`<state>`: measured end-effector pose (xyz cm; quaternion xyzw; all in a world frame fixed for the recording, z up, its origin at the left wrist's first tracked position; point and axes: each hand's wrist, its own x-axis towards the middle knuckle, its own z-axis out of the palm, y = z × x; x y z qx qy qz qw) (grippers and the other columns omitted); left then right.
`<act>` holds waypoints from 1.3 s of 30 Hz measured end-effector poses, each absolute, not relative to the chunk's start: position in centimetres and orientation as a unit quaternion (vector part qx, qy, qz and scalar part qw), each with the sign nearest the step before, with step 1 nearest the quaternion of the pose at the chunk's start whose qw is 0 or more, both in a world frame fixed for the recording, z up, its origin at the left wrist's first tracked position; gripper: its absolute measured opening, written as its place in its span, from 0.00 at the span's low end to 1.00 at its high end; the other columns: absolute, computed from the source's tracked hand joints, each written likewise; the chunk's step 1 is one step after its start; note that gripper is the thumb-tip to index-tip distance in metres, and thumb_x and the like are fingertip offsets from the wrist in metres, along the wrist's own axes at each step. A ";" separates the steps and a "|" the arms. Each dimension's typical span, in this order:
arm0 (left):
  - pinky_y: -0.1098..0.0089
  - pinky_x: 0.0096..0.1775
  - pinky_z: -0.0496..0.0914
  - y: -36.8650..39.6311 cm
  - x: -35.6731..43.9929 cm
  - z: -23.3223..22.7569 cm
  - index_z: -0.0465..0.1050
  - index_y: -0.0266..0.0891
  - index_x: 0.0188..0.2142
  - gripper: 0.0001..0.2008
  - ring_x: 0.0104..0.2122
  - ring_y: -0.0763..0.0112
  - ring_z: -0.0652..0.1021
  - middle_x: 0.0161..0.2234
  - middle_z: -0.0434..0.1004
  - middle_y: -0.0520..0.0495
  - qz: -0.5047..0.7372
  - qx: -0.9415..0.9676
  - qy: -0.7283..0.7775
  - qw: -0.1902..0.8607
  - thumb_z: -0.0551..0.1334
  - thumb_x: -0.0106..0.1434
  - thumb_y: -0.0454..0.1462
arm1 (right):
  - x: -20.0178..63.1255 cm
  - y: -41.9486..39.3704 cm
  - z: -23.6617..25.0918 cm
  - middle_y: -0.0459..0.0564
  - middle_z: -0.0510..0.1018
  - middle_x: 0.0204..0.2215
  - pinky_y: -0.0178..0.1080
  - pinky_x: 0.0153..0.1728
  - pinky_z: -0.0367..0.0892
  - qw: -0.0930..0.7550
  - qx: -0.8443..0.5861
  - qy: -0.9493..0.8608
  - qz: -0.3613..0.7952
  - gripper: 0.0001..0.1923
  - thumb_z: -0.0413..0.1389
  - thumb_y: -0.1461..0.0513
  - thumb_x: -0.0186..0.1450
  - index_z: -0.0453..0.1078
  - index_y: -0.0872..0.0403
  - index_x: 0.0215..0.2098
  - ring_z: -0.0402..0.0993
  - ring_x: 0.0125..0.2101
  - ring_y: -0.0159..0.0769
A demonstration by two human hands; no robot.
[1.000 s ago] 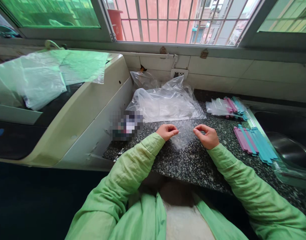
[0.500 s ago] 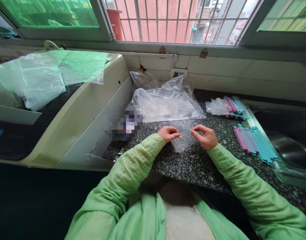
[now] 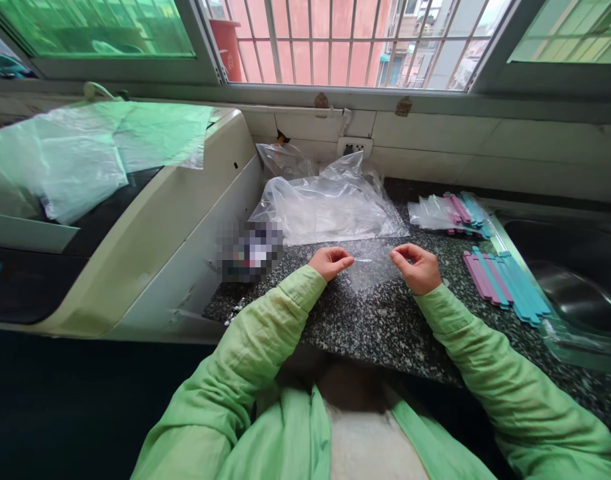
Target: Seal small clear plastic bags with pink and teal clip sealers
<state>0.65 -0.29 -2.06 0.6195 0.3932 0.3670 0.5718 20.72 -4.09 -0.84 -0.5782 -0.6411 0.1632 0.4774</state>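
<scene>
Between my two hands a small clear plastic bag (image 3: 372,268) is stretched above the speckled dark countertop (image 3: 355,327). My left hand (image 3: 331,263) pinches its left edge between thumb and forefinger. At the opposite edge, my right hand (image 3: 418,268) pinches it the same way. Just behind my hands lies a large clear plastic bag (image 3: 330,210), whose contents I cannot make out. To the right, pink and teal strips (image 3: 508,283) lie side by side in a row on the counter.
Small clear bags (image 3: 432,212) with more pink and teal strips (image 3: 468,213) lie at the back right. A sink (image 3: 575,253) is beyond them. A cream-coloured machine (image 3: 185,233) with plastic sheets (image 3: 100,147) on top stands at the left. A wall socket (image 3: 355,146) is behind.
My hands have drawn slightly apart, the right one shifting right. The small bag between them is pulled straighter and its lower part has risen.
</scene>
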 end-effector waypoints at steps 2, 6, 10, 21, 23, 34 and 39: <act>0.76 0.21 0.52 -0.3 0.7 -2.1 0.65 0.33 0.18 0.19 0.17 0.83 0.58 0.14 0.57 0.57 0.373 0.616 0.395 0.571 0.64 0.39 0.48 | 20.7 -4.1 -0.8 0.46 0.73 0.20 0.36 0.30 0.66 0.476 -0.579 -0.642 0.163 0.09 0.53 0.57 0.53 0.67 0.54 0.22 0.68 0.23 0.31; 0.76 0.22 0.53 -0.3 0.8 -2.0 0.65 0.33 0.18 0.18 0.17 0.83 0.59 0.14 0.59 0.56 0.387 0.611 0.397 0.565 0.65 0.38 0.47 | 20.7 -4.1 -0.8 0.46 0.73 0.20 0.36 0.30 0.66 0.477 -0.580 -0.640 0.162 0.09 0.53 0.57 0.53 0.67 0.55 0.21 0.68 0.23 0.31; 0.76 0.23 0.56 -0.3 0.8 -1.8 0.66 0.33 0.17 0.18 0.18 0.82 0.60 0.15 0.61 0.55 0.400 0.598 0.403 0.566 0.65 0.37 0.47 | 20.8 -4.0 -0.8 0.46 0.73 0.20 0.36 0.30 0.66 0.481 -0.581 -0.634 0.168 0.09 0.53 0.57 0.53 0.67 0.55 0.21 0.68 0.23 0.31; 0.75 0.24 0.59 -0.1 0.6 -2.2 0.66 0.33 0.18 0.18 0.19 0.81 0.63 0.15 0.63 0.54 0.402 0.607 0.388 0.566 0.65 0.40 0.47 | 21.0 -4.1 -0.8 0.46 0.73 0.20 0.36 0.29 0.66 0.477 -0.576 -0.641 0.175 0.10 0.54 0.56 0.53 0.67 0.54 0.21 0.69 0.24 0.32; 0.75 0.25 0.60 -0.1 0.6 -2.1 0.66 0.33 0.18 0.18 0.19 0.81 0.63 0.16 0.64 0.54 0.399 0.605 0.383 0.572 0.65 0.40 0.47 | 21.0 -4.1 -0.8 0.46 0.73 0.20 0.36 0.29 0.66 0.474 -0.569 -0.644 0.191 0.10 0.54 0.55 0.53 0.67 0.54 0.22 0.69 0.24 0.32; 0.76 0.23 0.55 -0.3 0.6 -2.0 0.65 0.33 0.18 0.20 0.18 0.83 0.60 0.15 0.61 0.56 0.364 0.613 0.382 0.589 0.65 0.38 0.49 | 20.6 -4.1 -0.7 0.46 0.73 0.20 0.35 0.30 0.66 0.421 -0.540 -0.694 0.222 0.10 0.54 0.55 0.53 0.67 0.55 0.22 0.68 0.23 0.31; 0.75 0.22 0.55 0.0 0.6 -2.4 0.64 0.34 0.17 0.19 0.17 0.83 0.58 0.14 0.57 0.57 0.414 0.602 0.392 0.559 0.64 0.39 0.49 | 20.5 -4.3 -0.5 0.46 0.73 0.20 0.35 0.30 0.65 0.393 -0.530 -0.718 0.222 0.10 0.54 0.56 0.53 0.67 0.54 0.21 0.68 0.23 0.31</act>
